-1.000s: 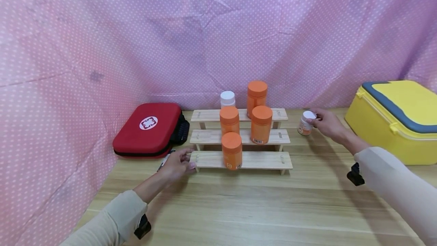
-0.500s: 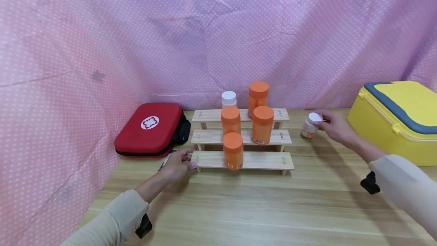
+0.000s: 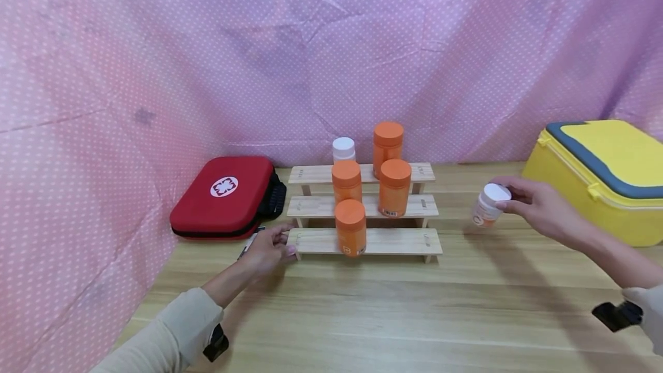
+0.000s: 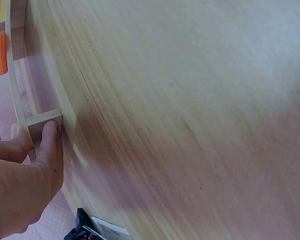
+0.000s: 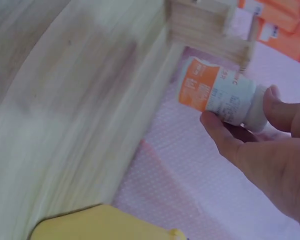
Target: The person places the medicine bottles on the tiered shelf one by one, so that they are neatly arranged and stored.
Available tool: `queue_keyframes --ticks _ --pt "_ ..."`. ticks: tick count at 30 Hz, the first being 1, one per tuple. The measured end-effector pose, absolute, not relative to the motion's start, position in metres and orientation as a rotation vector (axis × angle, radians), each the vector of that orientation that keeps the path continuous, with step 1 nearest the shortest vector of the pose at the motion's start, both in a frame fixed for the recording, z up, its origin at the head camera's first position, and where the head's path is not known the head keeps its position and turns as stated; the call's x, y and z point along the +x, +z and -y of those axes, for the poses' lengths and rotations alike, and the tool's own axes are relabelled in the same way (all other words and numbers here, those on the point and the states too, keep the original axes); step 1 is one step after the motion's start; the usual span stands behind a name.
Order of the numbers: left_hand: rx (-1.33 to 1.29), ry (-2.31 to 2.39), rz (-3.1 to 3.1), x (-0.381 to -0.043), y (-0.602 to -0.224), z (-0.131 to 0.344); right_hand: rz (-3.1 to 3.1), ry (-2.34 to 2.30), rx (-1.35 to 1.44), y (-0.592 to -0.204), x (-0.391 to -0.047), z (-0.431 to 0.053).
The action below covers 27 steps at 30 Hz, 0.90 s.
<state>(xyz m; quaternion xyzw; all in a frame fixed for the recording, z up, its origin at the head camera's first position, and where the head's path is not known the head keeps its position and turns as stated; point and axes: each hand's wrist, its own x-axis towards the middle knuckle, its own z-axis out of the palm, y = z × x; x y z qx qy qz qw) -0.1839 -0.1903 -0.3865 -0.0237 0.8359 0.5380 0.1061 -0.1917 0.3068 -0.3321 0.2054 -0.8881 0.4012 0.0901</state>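
My right hand (image 3: 544, 212) pinches a small white pill bottle (image 3: 487, 207) by its cap, to the right of the stepped wooden rack (image 3: 399, 240). In the right wrist view the bottle (image 5: 217, 92) shows an orange and white label, thumb and fingers at its cap end. The bottle is tilted, close over the table. My left hand (image 3: 264, 251) grips the left end of the rack's lowest step; in the left wrist view its fingers press the short leg (image 4: 45, 122). Several orange jars, among them a front one (image 3: 351, 229), stand on the steps. Another white bottle (image 3: 343, 147) stands on the top step, partly hidden.
A red first-aid case (image 3: 224, 194) lies left of the rack, with a pen-like item (image 3: 252, 240) partly under the left hand. At the right stands a yellow box (image 3: 595, 189) with a grey-edged lid. A pink dotted cloth (image 3: 331, 62) hangs behind the wooden table (image 3: 331, 315).
My right hand has moved right and nearer to me with the white pill bottle, which has gone from near upright to tilted. The left hand has stayed at the rack.
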Motion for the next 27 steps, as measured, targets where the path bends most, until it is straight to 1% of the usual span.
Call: queue_keyframes --ticks 7,11,15,20,27 --pt "-0.088 1.59 -2.457 -0.183 -0.386 0.19 2.645 1.279 0.691 -0.322 -0.167 -0.298" --pt "-0.098 1.592 -2.449 -0.183 -0.386 0.19 2.665 1.233 0.711 -0.316 -0.157 -0.281" --pt "-0.104 1.614 -2.424 -0.183 -0.385 0.19 2.666 1.282 0.743 -0.314 -0.15 -0.259" --pt "-0.081 1.601 -2.443 -0.183 -0.385 0.19 2.687 1.32 0.723 -0.309 -0.148 -0.228" --pt "-0.075 1.605 -2.445 -0.183 -0.385 0.189 2.659 1.385 0.786 -0.313 -0.159 -0.189"
